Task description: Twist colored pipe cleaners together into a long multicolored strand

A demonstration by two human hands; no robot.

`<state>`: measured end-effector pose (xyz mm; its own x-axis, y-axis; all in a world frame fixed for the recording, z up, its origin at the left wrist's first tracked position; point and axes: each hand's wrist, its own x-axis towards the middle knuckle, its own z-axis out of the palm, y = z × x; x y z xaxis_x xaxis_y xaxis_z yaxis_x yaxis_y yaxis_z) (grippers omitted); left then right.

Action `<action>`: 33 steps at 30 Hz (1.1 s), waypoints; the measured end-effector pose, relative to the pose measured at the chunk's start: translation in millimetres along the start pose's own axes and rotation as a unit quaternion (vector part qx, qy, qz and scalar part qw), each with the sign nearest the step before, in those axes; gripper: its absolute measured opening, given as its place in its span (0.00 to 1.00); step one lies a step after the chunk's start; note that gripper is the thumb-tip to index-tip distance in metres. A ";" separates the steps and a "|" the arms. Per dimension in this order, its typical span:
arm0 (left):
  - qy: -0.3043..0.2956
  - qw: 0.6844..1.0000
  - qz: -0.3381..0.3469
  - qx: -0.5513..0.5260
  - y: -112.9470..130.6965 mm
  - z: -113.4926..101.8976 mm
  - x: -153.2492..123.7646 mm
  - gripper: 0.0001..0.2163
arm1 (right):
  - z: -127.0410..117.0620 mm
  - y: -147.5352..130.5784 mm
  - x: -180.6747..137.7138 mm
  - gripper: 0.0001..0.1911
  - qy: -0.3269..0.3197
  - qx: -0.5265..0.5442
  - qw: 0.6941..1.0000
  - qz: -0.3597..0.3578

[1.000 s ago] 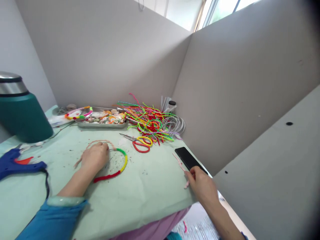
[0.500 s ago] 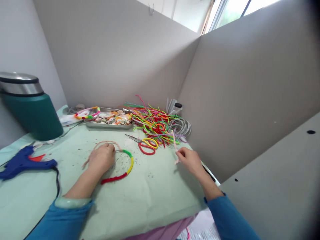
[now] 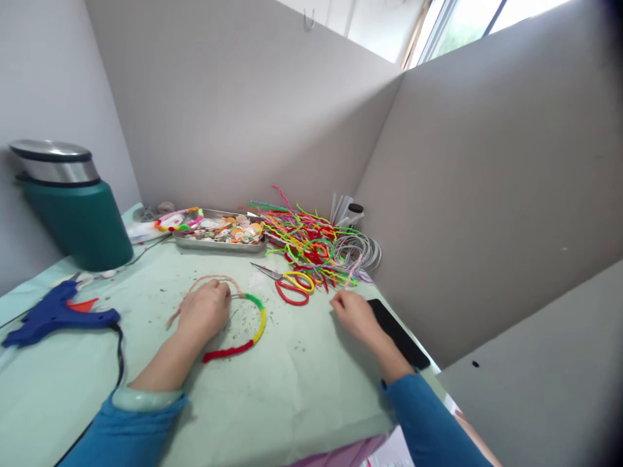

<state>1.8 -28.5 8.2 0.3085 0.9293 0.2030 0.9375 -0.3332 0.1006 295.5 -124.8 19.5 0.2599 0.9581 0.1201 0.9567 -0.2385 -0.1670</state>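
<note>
My left hand (image 3: pixel 205 310) is closed on a hoop (image 3: pixel 263 319) lying on the table. Fuzzy pipe cleaner in red, yellow and green wraps the hoop's right side, and a bit of bare grey shows by my fingertips. A peach pipe cleaner (image 3: pixel 214 277) runs from the green end, arches behind my left hand and comes out at its left. Farther right, my right hand (image 3: pixel 356 312) pinches a pale pink pipe cleaner (image 3: pixel 354 271) that sticks up from the fingers. Between the hands, a little farther back, scissors (image 3: pixel 294 295) with red and yellow handles lie open.
At the back are a metal tray (image 3: pixel 219 245) of buttons or small discs, a heap of coloured pipe cleaners (image 3: pixel 304 237) and grey hoops (image 3: pixel 372 250). A blue glue gun (image 3: pixel 63 314) and green bottle (image 3: pixel 78 220) stand left. A black flat phone-like slab (image 3: pixel 399 334) lies right.
My right hand has moved slightly left and towards me, and the pink pipe cleaner now leans right. More of the black slab shows. The view has shifted; my left hand stays on the hoop.
</note>
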 end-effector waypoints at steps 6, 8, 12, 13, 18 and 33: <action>0.002 1.000 0.007 0.005 -0.9 0.4 0.9 0.15 | -29.4 70.0 -36.6 0.09 -0.050 -0.009 0.999 0.005; -0.001 1.000 0.006 0.002 -1.2 1.2 1.4 0.15 | -23.8 75.8 -50.5 0.08 -0.070 -0.037 0.997 -0.017; 0.008 1.000 0.009 -0.001 -1.5 2.0 1.2 0.14 | -10.2 68.0 -57.0 0.09 -0.046 -0.100 0.993 -0.032; 0.012 1.000 0.008 -0.004 -1.5 2.0 1.0 0.14 | -10.9 65.7 -53.1 0.10 -0.033 -0.109 0.993 -0.030; 0.024 0.998 0.006 -0.055 -0.5 1.6 -0.4 0.13 | -38.1 62.1 -20.8 0.13 0.116 -0.087 0.988 0.047; -0.008 0.992 -0.025 -0.126 3.3 7.8 -6.1 0.12 | 44.3 -106.3 31.3 0.11 0.027 0.144 0.950 -0.277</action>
<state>4.3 -34.0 -0.4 0.2680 0.9471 0.1767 0.8822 -0.3149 0.3501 196.2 -62.5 -2.3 -0.2591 0.9125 0.3166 0.8751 0.3606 -0.3229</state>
